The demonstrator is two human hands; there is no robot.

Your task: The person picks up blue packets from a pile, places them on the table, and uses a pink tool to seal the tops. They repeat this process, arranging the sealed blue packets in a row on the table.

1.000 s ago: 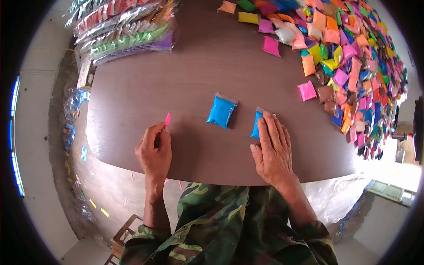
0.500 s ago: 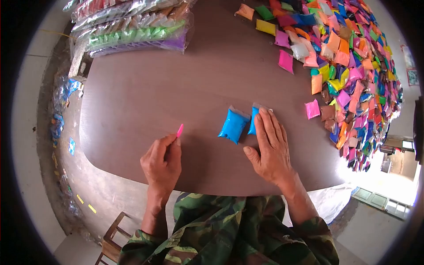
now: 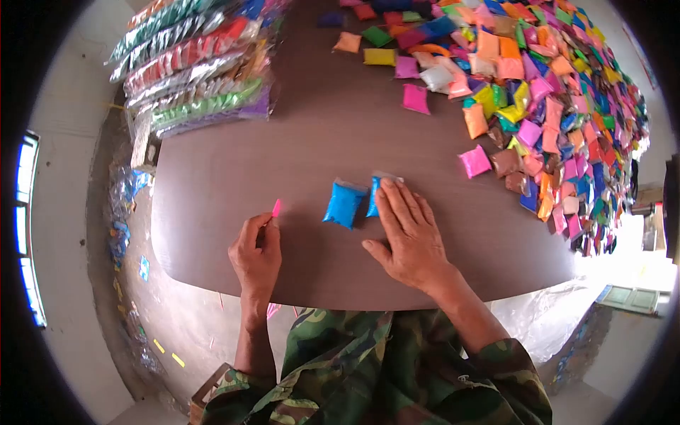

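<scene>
Stick, pink, pinched narrowly in left hand, probably for tip control; right hand, fingers flat, covers blue packet on table, apparently steadying it.

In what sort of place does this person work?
Probably a small packing workshop: a big heap of colourful filled packets and stacked clear bags of packets share one brown table.

Brown table bearing blue packets, colorful packets, bagged stacks.
</scene>
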